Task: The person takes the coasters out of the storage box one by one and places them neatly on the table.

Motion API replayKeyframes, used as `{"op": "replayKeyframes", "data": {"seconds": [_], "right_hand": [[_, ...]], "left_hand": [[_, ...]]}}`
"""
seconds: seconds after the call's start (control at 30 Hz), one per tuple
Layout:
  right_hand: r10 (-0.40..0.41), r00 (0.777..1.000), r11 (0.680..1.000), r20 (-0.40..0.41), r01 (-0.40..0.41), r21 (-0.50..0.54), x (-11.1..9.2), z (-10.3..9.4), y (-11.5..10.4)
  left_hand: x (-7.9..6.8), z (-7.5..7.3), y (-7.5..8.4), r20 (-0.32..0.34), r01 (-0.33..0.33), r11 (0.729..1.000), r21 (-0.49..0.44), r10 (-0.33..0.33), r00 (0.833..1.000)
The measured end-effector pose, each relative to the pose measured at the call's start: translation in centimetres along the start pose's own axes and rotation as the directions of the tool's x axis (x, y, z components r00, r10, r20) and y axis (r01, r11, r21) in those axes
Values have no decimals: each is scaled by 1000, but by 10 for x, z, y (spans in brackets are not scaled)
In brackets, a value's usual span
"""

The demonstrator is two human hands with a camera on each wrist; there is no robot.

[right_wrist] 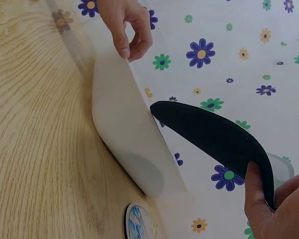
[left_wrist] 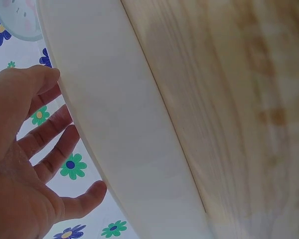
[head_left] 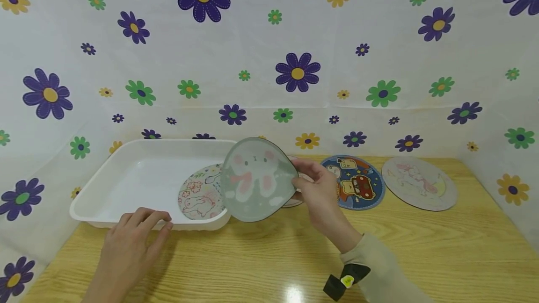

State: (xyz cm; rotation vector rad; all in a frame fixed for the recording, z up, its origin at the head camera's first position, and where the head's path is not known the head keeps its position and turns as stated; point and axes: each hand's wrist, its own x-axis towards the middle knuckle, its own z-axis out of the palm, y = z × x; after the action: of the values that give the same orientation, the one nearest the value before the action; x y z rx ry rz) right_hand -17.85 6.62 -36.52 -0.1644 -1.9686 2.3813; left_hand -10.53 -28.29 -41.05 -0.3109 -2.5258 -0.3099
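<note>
A round grey-green mouse pad (head_left: 257,186) with a white bunny print is tilted up over the right end of a white plastic tray (head_left: 98,202). My right hand (head_left: 320,191) pinches its right edge between thumb and fingers, bending the pad a little. Its black underside (right_wrist: 214,134) shows in the right wrist view. On the tray's near rim, my left hand (head_left: 134,237) holds on, fingers over the top and thumb at the outer side. A second round mouse pad (head_left: 198,198), printed with a pink bunny and flowers, lies inside the tray, partly covered by the raised one.
Right of the tray on the wooden table (head_left: 269,261) lie a dark blue round pad with bears (head_left: 364,186) and a pale pink round pad (head_left: 421,183). Another pad is mostly hidden behind my right hand. A flowered cloth (head_left: 252,46) hangs behind the table.
</note>
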Motion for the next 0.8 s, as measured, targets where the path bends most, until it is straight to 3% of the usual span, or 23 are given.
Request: {"op": "replayKeyframes", "data": {"seconds": [0.8], "right_hand": [[-13, 999, 999, -46, 10, -48, 0, -32, 0]], "left_hand": [[0, 0, 0, 4, 2, 1000, 1, -2, 1000]]}}
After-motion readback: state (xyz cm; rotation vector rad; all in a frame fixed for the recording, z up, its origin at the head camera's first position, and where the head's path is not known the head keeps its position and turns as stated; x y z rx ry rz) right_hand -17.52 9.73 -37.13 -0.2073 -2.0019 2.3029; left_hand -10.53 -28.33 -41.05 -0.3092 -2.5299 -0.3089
